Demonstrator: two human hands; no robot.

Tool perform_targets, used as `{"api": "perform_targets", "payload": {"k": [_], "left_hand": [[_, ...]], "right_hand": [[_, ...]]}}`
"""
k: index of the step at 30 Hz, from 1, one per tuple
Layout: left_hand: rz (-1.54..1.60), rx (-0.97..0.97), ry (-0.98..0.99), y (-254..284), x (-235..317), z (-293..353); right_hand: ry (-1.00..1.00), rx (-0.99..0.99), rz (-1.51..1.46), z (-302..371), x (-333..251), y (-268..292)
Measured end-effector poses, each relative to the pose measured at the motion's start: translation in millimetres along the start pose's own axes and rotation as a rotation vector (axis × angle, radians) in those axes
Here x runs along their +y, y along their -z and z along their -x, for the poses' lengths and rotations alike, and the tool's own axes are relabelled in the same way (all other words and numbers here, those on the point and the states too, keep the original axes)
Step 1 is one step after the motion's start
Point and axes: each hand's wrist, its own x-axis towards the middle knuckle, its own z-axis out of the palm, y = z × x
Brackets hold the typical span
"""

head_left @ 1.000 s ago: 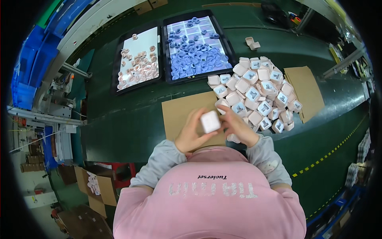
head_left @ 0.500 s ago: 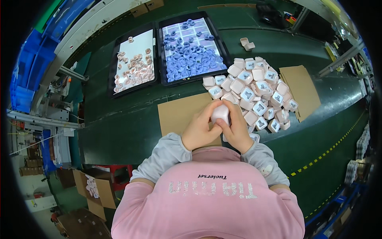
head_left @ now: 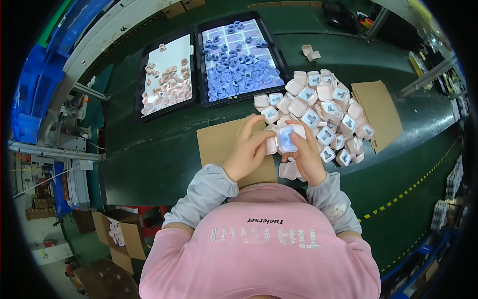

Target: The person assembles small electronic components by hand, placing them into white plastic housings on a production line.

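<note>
Both hands met over the cardboard sheet (head_left: 219,144): the left hand (head_left: 247,153) and right hand (head_left: 306,158) gripped one small pale case (head_left: 287,139) between them. The heap of cases (head_left: 326,112) lay at two o'clock, the purple-parts tray (head_left: 238,57) at twelve.

We see a dark green bench top (head_left: 164,154). On it: two black trays side by side at the far edge, the left tray (head_left: 167,74) with pink pieces, the right tray (head_left: 239,57) with blue-violet pieces. A heap of small pale square boxes (head_left: 323,114) sits right of centre. A cardboard sheet (head_left: 219,144) lies near us; another cardboard sheet (head_left: 378,109) lies just beyond the heap. One open box (head_left: 310,52) sits apart.
</note>
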Motion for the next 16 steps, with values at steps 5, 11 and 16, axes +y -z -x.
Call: {"api": "perform_targets", "payload": {"k": [5,11,16], "left_hand": [[-0.172,-0.021,-0.086,-1,7,-11],[-0.141,-0.123,-0.131,5,-3,-25],[0.058,-0.535,0.112,10,-19,-36]], "right_hand": [[0.088,0.05,0.14,-4,5,1],[0.229,0.049,0.67,-10,-4,15],[0.248,-0.194,0.93,-23,-8,21]]}}
